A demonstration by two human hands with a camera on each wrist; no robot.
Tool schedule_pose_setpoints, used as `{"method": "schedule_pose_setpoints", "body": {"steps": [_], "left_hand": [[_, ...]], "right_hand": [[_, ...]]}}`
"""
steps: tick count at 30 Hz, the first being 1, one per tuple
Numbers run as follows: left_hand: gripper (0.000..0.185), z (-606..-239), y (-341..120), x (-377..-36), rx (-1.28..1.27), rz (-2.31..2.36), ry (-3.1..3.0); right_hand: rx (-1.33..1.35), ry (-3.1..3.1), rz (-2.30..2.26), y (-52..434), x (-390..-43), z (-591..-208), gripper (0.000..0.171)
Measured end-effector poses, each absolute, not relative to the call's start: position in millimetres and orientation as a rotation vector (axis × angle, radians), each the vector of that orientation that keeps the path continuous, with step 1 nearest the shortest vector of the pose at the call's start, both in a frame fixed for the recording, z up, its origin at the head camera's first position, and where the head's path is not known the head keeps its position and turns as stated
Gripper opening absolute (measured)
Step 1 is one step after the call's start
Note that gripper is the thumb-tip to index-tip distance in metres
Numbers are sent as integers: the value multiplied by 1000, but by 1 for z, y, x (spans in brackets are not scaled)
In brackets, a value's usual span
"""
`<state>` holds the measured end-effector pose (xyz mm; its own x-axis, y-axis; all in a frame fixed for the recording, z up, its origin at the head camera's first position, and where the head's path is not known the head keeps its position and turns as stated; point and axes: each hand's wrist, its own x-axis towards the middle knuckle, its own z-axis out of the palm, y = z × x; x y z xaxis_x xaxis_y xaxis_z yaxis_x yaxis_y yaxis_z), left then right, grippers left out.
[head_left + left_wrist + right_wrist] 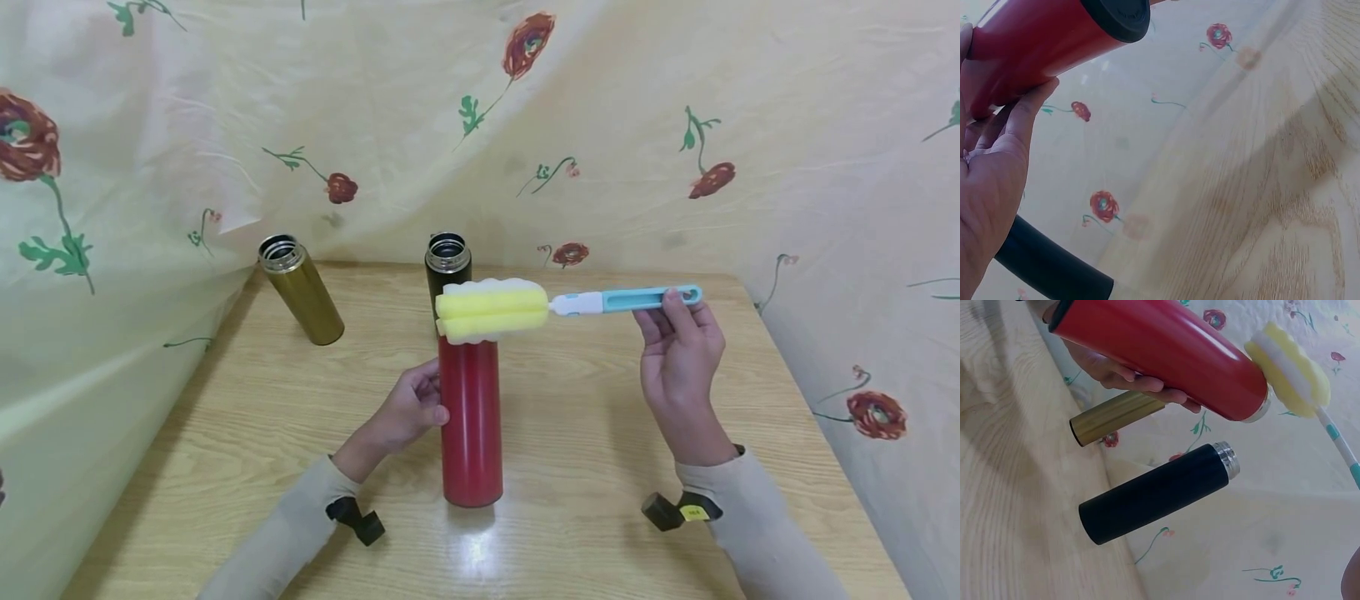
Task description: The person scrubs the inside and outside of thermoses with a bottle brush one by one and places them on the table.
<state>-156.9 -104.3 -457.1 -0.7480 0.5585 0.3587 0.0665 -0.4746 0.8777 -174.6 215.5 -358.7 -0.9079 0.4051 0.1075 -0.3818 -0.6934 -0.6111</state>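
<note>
Left hand grips our smooth, likely slippery red flask mid-body; right hand pinches the light brush at its stiff handle.

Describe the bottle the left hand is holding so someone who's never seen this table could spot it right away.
On the wooden table, look to the middle, nearest the person. The red bottle stands upright there, gripped by the left hand. The gold bottle and black bottle stand farther back, untouched.
</note>
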Motion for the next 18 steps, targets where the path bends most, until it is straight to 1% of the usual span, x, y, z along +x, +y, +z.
{"method": "schedule_pose_setpoints", "body": {"steps": [4,9,11,13,18], "left_hand": [[71,-458,-105,-159,894,2292,1424],[91,-456,-107,-161,859,2297,1494],[93,-456,-108,-162,850,2301,1494],[90,-455,-108,-163,844,2310,1467],[72,-455,-110,-164,857,2327,1371]], "right_hand": [[-71,-952,2558,217,-168,-364,10],[-107,-1005,2578,219,-157,-372,8],[-118,-1035,2579,219,-153,-376,6],[-122,-1056,2581,220,-148,-379,6],[-125,-1102,2593,222,-138,-386,4]]}}
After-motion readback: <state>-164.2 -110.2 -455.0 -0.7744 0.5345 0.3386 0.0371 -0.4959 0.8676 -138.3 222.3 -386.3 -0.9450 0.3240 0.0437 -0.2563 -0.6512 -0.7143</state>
